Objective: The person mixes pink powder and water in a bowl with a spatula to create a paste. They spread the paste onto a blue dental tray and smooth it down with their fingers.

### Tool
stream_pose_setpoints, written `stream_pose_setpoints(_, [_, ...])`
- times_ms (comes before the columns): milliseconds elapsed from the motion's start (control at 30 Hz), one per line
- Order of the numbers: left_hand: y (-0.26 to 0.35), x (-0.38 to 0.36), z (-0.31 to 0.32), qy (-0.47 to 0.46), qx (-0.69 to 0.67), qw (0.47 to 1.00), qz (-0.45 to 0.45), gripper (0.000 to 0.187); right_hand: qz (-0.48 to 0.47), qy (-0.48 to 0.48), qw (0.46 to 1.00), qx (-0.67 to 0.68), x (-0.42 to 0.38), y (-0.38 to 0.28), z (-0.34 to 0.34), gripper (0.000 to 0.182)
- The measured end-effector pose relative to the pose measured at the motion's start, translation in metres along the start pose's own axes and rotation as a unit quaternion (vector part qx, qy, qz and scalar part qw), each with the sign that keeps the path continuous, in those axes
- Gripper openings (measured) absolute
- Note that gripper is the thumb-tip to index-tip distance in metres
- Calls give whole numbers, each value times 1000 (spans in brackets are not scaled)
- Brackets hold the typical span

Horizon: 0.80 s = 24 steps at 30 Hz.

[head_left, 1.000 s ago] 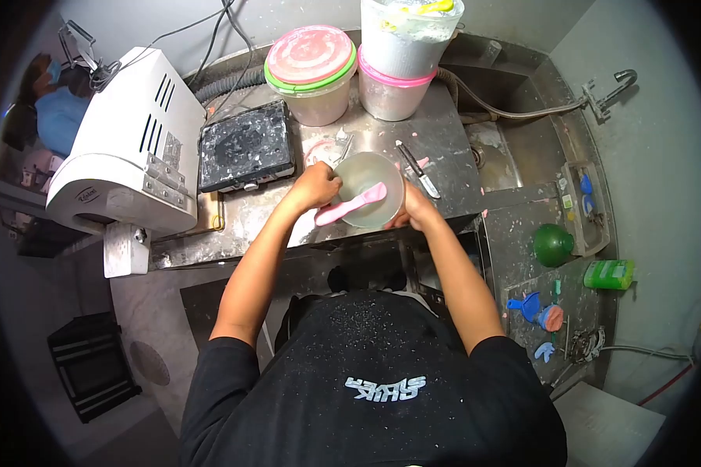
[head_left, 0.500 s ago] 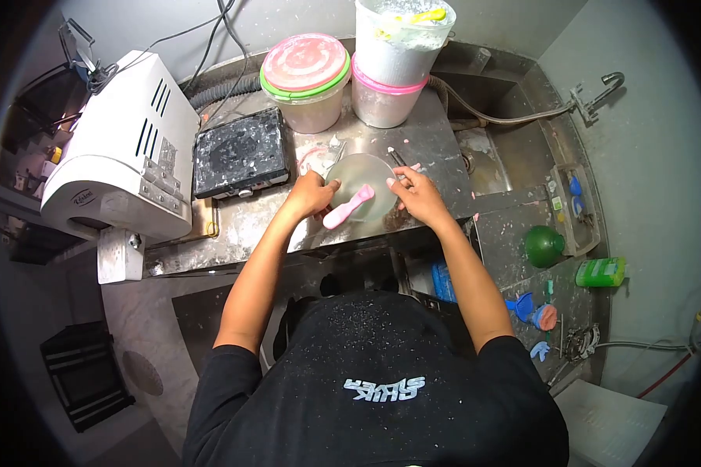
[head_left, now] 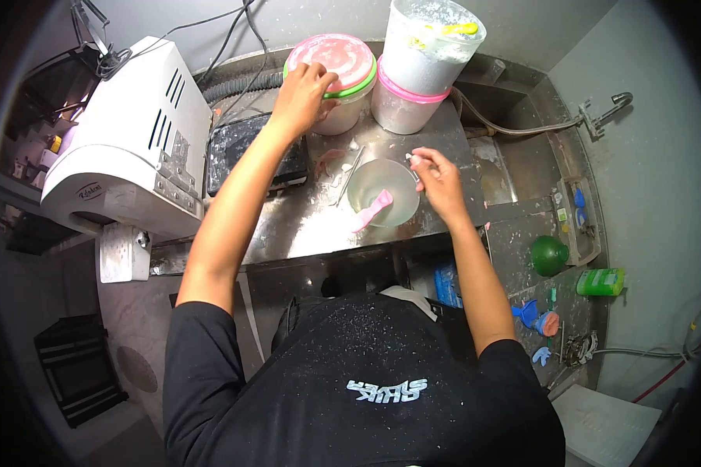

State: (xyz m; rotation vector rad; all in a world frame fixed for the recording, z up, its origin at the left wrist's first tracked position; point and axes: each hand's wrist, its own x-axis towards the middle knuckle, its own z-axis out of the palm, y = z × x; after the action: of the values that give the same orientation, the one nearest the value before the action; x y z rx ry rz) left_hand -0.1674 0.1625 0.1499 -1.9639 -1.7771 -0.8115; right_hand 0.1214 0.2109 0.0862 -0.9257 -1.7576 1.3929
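Surface: we're looking down on a powder-streaked stainless steel counter (head_left: 304, 226) across the middle of the frame, with a sink basin (head_left: 514, 167) to its right and a grey wall along the top.
Left hand: our left hand (head_left: 302, 92) is stretched to the upper centre, fingers curled down on the near edge of the round pink lid with the green rim (head_left: 336, 61); the hand grips that edge.
Tub under it: that lid caps a pale plastic tub (head_left: 343, 117) at the back of the counter.
Right hand: our right hand (head_left: 438, 177) sits just right of centre, fingertips pinched on a small whitish thing (head_left: 413, 159); what it is we cannot tell.
Bowl: the translucent flexible mixing bowl (head_left: 382, 191) rests on the counter just left of the right hand, neither hand holding it.
Spatula: a pink plastic spatula (head_left: 374, 210) leans in the bowl, handle poking over the lower left rim.
Metal tool: a thin metal instrument (head_left: 349, 175) lies on the counter just left of the bowl.
Back right: a tall white tub with a pink band (head_left: 420, 74) stands beside the lidded tub.
Left side: a white machine (head_left: 125, 148) fills the upper left, and a black powder-dusted slab (head_left: 241, 152) lies next to it, partly under our forearm.
Right edge: a green rubber bowl (head_left: 549, 254) and a green bottle (head_left: 606, 280) lie at the right.
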Motion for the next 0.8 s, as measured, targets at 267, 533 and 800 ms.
stream_pose_setpoints(267, [-19,13,3,-118,-38,988,91,18,-14,-54,998,-35,9,15,-1,21])
stream_pose_setpoints(533, [0,23,-4,-84,36,993,72,23,-102,-130,986,-32,85,-13,23,19])
stream_pose_setpoints(800, [9,28,12,-117,126,985,23,30,-183,-118,972,-86,126,-20,51,17])
